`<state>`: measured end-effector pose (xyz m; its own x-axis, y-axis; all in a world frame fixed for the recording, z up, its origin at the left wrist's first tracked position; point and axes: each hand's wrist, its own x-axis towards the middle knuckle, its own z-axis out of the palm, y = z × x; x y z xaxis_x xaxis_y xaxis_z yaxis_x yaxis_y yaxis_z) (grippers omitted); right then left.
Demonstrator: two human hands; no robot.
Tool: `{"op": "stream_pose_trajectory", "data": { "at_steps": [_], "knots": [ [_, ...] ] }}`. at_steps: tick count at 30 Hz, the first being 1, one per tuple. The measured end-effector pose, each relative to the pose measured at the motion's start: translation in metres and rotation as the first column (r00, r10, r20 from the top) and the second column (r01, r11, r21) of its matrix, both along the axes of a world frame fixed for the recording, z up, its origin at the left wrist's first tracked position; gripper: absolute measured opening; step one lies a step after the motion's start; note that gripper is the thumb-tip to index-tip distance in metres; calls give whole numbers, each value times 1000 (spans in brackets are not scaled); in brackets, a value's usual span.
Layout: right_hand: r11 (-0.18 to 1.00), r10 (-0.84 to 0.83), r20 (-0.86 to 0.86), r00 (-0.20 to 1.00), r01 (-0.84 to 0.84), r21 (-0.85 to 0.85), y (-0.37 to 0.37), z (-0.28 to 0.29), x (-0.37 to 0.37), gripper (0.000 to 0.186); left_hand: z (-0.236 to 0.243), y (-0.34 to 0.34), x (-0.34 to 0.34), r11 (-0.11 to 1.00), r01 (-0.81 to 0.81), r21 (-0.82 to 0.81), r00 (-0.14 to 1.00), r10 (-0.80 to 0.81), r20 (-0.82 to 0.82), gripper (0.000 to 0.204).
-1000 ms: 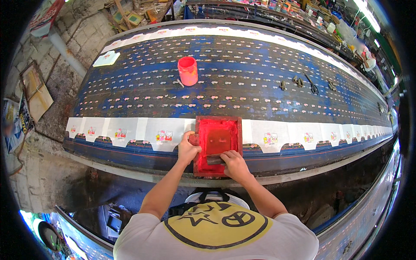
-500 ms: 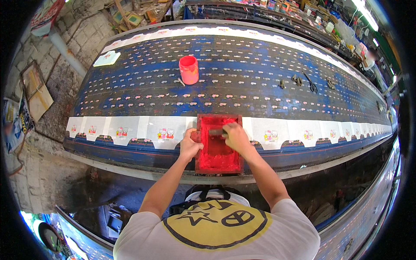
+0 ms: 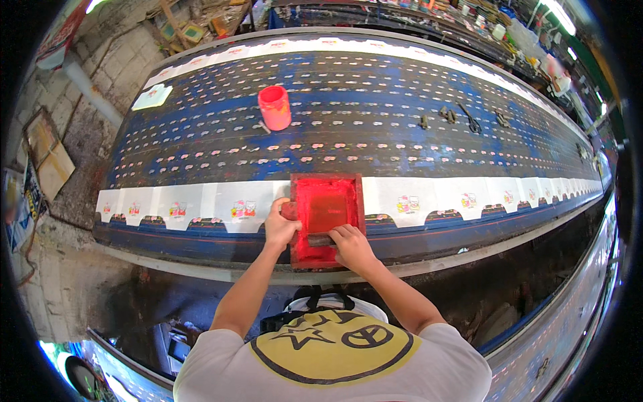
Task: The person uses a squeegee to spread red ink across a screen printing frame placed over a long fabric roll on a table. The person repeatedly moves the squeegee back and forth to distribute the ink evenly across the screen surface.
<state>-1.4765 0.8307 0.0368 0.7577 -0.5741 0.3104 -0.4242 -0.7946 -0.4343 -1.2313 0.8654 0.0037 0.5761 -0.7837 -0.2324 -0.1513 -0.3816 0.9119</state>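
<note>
A wooden screen-printing frame (image 3: pixel 360 204) coated with red ink lies over a row of white fabric pieces (image 3: pixel 402 189) along the table's near edge. My left hand (image 3: pixel 281 224) is closed on the frame's left side, around a small reddish block there. Inside the frame, my right hand (image 3: pixel 352 248) grips a dark squeegee (image 3: pixel 320 239) near the end closest to me. Red ink borders the mesh, and the fabric beneath the frame is hidden. Printed cartoon figures in red and yellow show on the fabric pieces to both sides.
A pink ink-smeared pot (image 3: pixel 276 115) stands on the long dark table (image 3: pixel 221 144) beyond the frame. Scissors (image 3: pixel 471 122) and several small dark objects (image 3: pixel 447 116) lie farther right. A folded white cloth (image 3: pixel 153 98) sits at the far left. Another person (image 3: pixel 560 82) is at the far right.
The squeegee in my right hand has come from the middle of the screen toward me, leaving the mesh behind it wiped. My left hand keeps its grip on the frame.
</note>
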Motion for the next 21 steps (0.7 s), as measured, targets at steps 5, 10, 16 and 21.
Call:
{"op": "stream_pose_trajectory", "data": {
  "at_steps": [5,10,16,21],
  "knots": [
    [1000,-24,-26,999,25,16,-30,19,-43,36,16,-24,-48,995,16,-103,999,-21,-44,81],
    [999,-52,-50,997,52,4,-66,18,-125,34,-5,-63,-130,986,0,-169,994,-18,-106,77],
    [997,-75,-78,994,75,6,-95,4,-213,36,-15,-95,-223,992,27,-122,996,-37,-79,79],
    [998,-42,-68,997,44,38,-105,-6,-251,38,-18,-100,-258,993,21,-119,999,-24,-23,77]
  ]
}}
